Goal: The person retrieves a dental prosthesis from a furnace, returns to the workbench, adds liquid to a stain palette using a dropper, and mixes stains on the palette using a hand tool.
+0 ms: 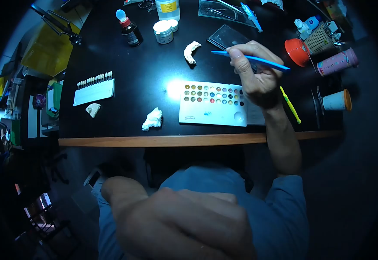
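My right hand (258, 71) is raised over the right side of the table, pinching a slim blue pen-like tool (267, 63) whose narrow end points left. Below that hand lies a white palette (213, 113) with rows of small coloured paint wells; my wrist hides part of its right side. Large and close to the camera, my left hand (189, 223) is held above my lap with its fingers curled in. Whatever it grips is hidden. A cream horseshoe-shaped dental piece (190, 53) rests on the table beyond the palette.
A tooth shade guide (94, 90), a cream fragment (93, 110) and crumpled tissue (152, 119) lie leftward. Behind stand a dark bottle (131, 32) and white jars (163, 32). A yellow tool (290, 105), paper cup (335, 101), pink tumbler (337, 62) and red bowl (297, 52) occupy the right.
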Demonstrator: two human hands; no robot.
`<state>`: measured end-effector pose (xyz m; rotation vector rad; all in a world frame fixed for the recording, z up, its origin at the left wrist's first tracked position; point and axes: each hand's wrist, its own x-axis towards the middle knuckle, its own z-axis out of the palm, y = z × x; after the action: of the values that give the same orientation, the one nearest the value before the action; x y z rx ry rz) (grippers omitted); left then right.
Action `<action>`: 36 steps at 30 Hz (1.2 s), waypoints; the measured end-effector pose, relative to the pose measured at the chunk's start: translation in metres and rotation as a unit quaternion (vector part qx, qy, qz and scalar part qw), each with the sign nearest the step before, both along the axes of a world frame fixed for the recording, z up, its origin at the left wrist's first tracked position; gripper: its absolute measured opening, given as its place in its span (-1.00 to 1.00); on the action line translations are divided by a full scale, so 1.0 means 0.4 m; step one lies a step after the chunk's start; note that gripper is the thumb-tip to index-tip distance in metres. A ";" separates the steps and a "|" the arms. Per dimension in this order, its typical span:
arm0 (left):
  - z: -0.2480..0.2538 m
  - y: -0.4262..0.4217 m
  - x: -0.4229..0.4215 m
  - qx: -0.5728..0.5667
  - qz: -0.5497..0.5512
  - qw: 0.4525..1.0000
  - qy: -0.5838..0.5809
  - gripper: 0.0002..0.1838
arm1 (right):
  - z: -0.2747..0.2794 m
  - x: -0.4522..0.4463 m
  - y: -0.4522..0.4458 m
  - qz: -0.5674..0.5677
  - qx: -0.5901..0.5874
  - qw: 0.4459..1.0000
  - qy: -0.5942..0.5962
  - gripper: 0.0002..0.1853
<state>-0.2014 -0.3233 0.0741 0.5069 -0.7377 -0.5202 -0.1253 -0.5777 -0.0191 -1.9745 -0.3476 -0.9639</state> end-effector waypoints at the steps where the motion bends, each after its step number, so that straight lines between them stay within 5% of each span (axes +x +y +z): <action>1: 0.001 -0.006 -0.022 -0.009 -0.010 0.999 0.044 -0.81 | 0.003 -0.005 0.000 -0.003 0.018 1.000 0.001 -0.89; 3: 0.001 -0.007 -0.042 -0.018 -0.039 0.996 0.072 -0.84 | 0.009 -0.018 -0.004 -0.011 0.054 0.998 -0.009 -0.89; 9: -0.025 -0.034 0.008 -0.090 -0.068 0.991 -0.078 -0.90 | 0.031 -0.123 -0.009 -0.062 0.198 0.978 0.000 -0.82; 15: -0.040 -0.081 -0.125 -0.128 0.010 0.986 0.103 -0.88 | -0.061 -0.280 -0.024 -0.131 0.258 0.956 0.046 -0.76; 18: -0.062 -0.094 -0.050 -0.154 -0.097 0.983 0.029 -0.88 | -0.097 -0.354 -0.016 -0.201 0.273 0.937 0.087 -0.72; 24: -0.060 -0.110 -0.004 -0.128 -0.019 0.989 -0.071 -0.88 | -0.141 -0.446 -0.020 -0.203 0.272 0.936 0.093 -0.76; 29: -0.074 -0.114 -0.040 -0.094 0.094 0.989 -0.058 -0.78 | -0.148 -0.446 -0.020 -0.178 0.266 0.945 0.071 -0.80; 36: -0.069 -0.154 -0.038 -0.101 -0.041 0.994 0.030 -0.89 | -0.153 -0.435 -0.010 -0.212 0.263 0.937 0.087 -0.76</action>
<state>-0.2168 -0.3849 0.0463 0.2720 -0.7476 -0.5289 -0.2993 -0.5819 -0.0804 -1.6373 0.4207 -1.0050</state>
